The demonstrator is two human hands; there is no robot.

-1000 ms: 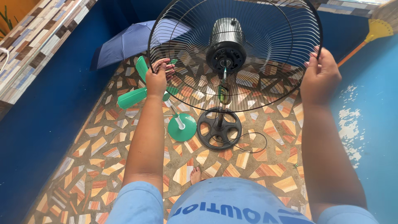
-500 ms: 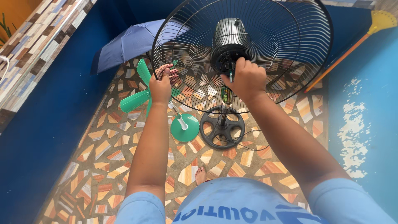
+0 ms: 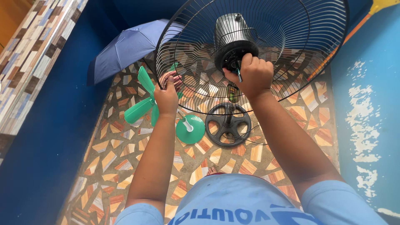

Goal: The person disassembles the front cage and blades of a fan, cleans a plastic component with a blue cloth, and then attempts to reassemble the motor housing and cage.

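A black wire fan guard is tilted toward me, with the grey fan motor behind it. My left hand grips the guard's lower left rim. My right hand is closed around the black hub at the guard's centre, over the motor shaft. Below the guard, the fan's black round base stands on the floor. A green fan blade lies on the floor just left of my left hand, and a green round cap lies beside the base.
An open blue umbrella rests on the floor at the back left. The mosaic tile floor is bordered by dark blue walls on the left and a light blue wall on the right. A yellow broom leans at the top right.
My right hand left the guard's right rim and moved to the centre hub, where it now grips. The left hand kept its hold on the left rim. The view has come closer.
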